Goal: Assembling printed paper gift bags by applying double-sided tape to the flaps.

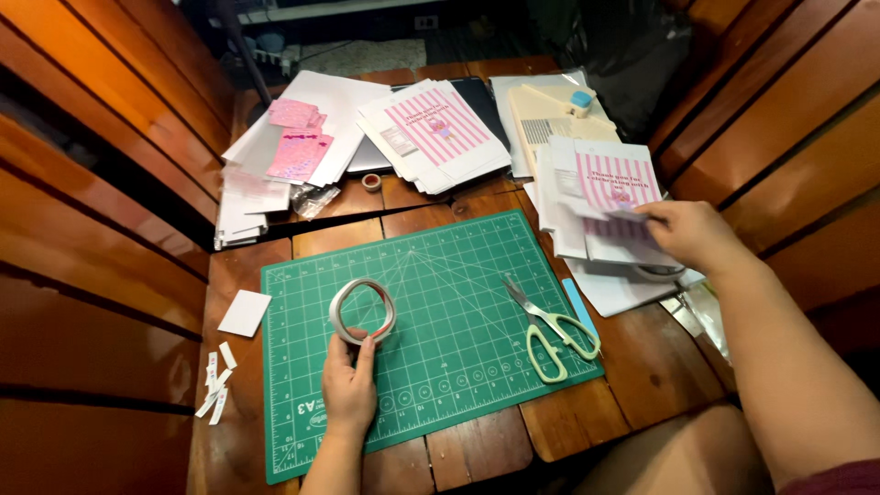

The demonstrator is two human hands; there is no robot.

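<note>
While the left hand [349,387] is pinching a squashed roll of tape [362,312] upright on the green cutting mat [440,367] at lower centre of the frame, the right hand [689,234] is closing its fingers on a pink-striped printed sheet [616,183] atop a paper stack at right. Pale green scissors [553,330] are lying on the mat's right part. More striped sheets [438,133] are resting on the wooden worktop [642,367] at upper centre, and small paper strips [217,380] are lying at lower left.

White tape roll [362,312] upright on mat; pink-striped card [616,183] atop stack.
</note>
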